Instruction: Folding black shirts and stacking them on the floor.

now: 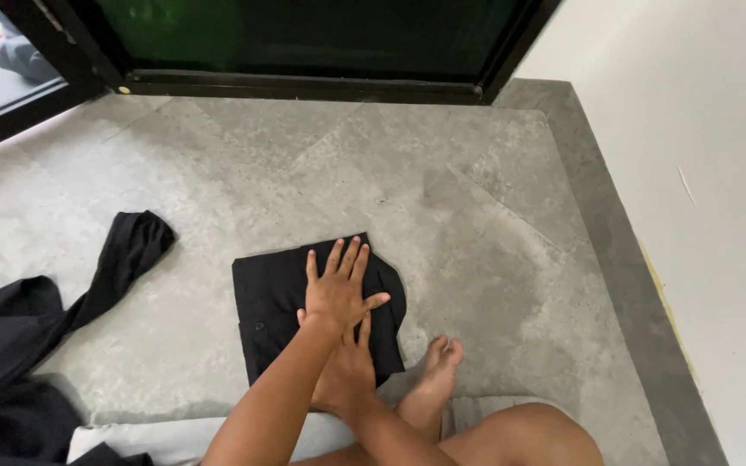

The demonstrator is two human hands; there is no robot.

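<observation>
A folded black garment [274,298] lies flat on the grey stone floor in front of me. My left hand [336,289] rests palm down on its right half, fingers spread and thumb pointing right. My right hand [344,373] lies just behind it on the garment's near right edge, crossing under my left forearm. One of its fingers stretches forward beside my left wrist, and the others are hidden. Neither hand grips the cloth.
A heap of black clothing [6,371] lies at the left with a sleeve [135,246] stretched toward the middle. My bare foot [438,371] sits right of the garment. A light grey cushion [166,438] is under me. A black-framed glass door [304,86] stands ahead, a white wall [718,216] at right.
</observation>
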